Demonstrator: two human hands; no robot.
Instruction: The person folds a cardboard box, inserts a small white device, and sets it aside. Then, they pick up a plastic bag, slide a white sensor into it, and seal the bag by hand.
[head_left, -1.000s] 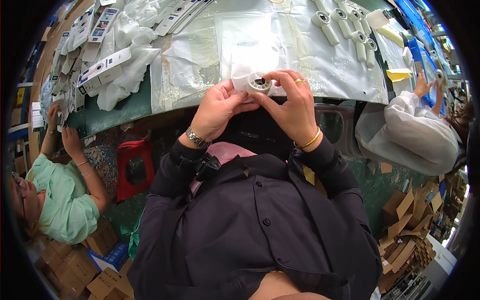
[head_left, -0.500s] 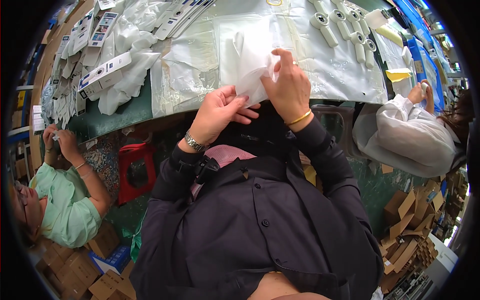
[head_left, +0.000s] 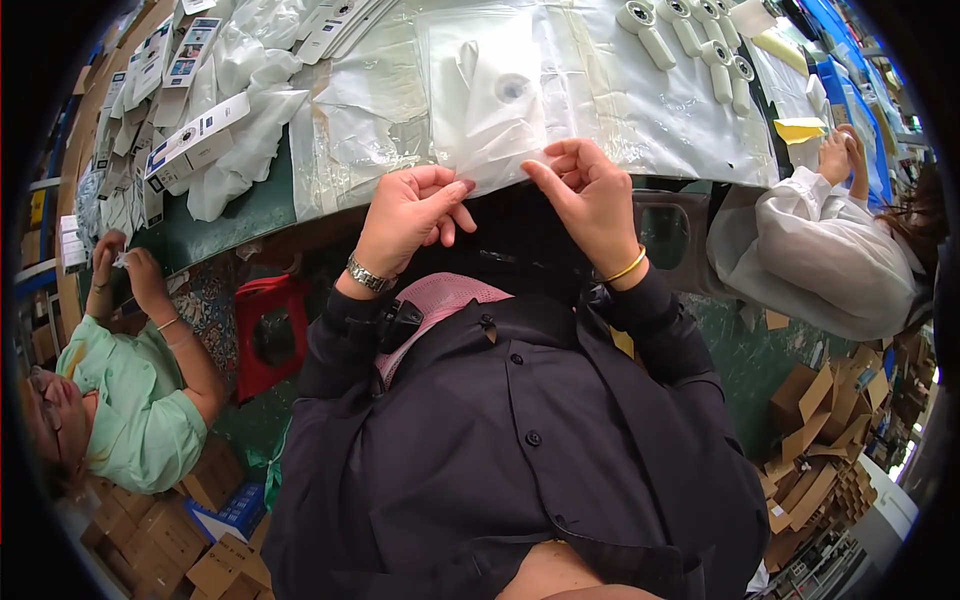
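Observation:
A frosted plastic bag [head_left: 497,137] lies on the table in front of me, its near edge drawn toward my body. Through its film shows the round, dark-centred head of a white handheld fan [head_left: 513,90]; the rest of it is blurred by the plastic. At the bag's near left corner my left hand [head_left: 408,217] pinches the edge between thumb and forefinger, the other fingers curled. My right hand [head_left: 590,200] grips the near right corner the same way. More flat bags [head_left: 437,90] lie under this one.
Several white handheld fans [head_left: 648,38] lie at the far right. Printed cartons [head_left: 198,140] and crumpled white plastic [head_left: 270,75] heap at the left. Co-workers sit on both sides: a green shirt [head_left: 125,415] left, a white garment [head_left: 810,255] right. A red stool [head_left: 270,335] stands beneath the table's left edge.
My right hand has come down and right to the bag's near edge; my left hand has moved slightly left. The bag is spread flatter, and the fan's round head now shows through it.

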